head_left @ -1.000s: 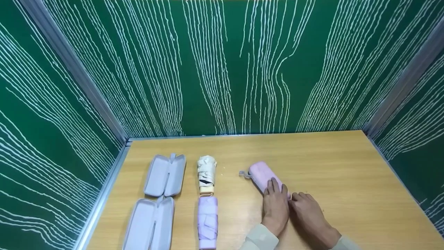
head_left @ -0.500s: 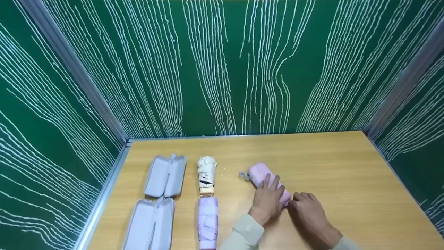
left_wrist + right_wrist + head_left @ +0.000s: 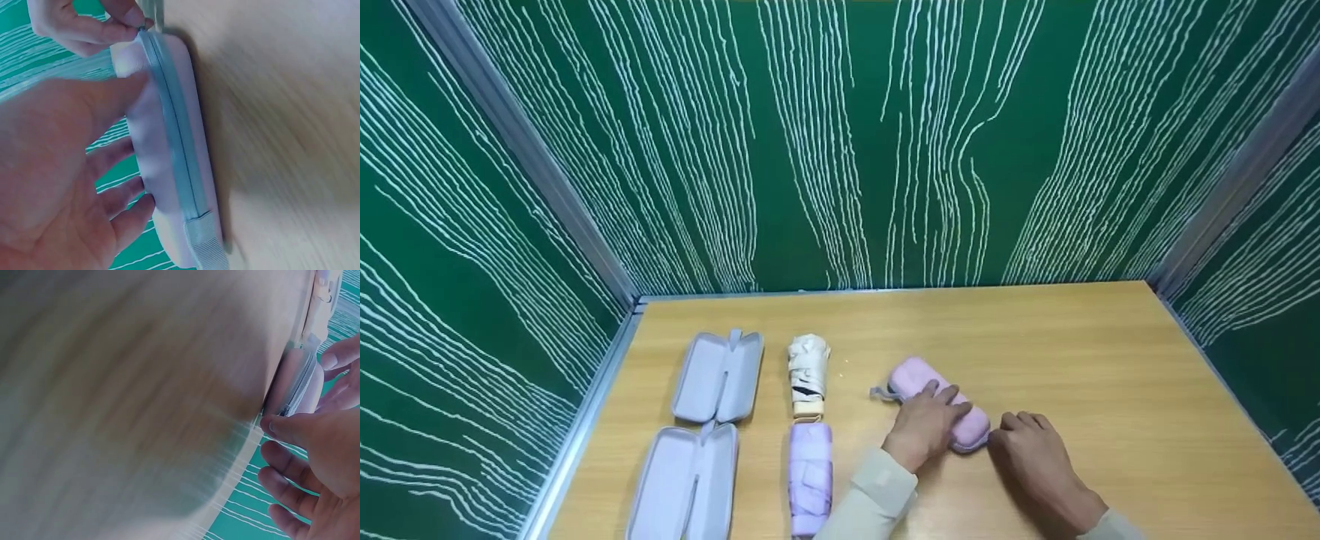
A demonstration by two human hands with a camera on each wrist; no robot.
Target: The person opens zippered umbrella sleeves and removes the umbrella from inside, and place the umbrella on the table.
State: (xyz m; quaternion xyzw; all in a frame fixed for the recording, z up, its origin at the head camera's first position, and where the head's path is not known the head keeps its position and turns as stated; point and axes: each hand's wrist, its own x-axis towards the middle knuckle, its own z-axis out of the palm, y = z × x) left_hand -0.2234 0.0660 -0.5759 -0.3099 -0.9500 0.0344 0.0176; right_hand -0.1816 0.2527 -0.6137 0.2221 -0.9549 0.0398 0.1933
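A pink zip case [image 3: 973,429] lies slantwise on the table, right of the middle. In the left wrist view, its grey zipper [image 3: 175,121] runs along the side with its edges together, and a grey strap [image 3: 208,242] sits at one end. My left hand [image 3: 922,427] holds the case from above, fingers over its top and thumb at the zipper side. At the near end my right hand [image 3: 1039,454] pinches the small zipper pull [image 3: 147,23] between thumb and finger. In the right wrist view, the other right-hand fingers [image 3: 289,484] are loosely curled.
Two open grey cases [image 3: 699,382] lie at the left of the wooden table [image 3: 1072,345]. Between them and my hands, a cream folded umbrella [image 3: 808,364] and a purple folded umbrella [image 3: 810,469] form a line. Green walls with white streaks [image 3: 825,150] enclose the table.
The pink case has shifted slightly left and towards me, exposing its near end. My left hand has slid left along it, while my right hand has barely moved.
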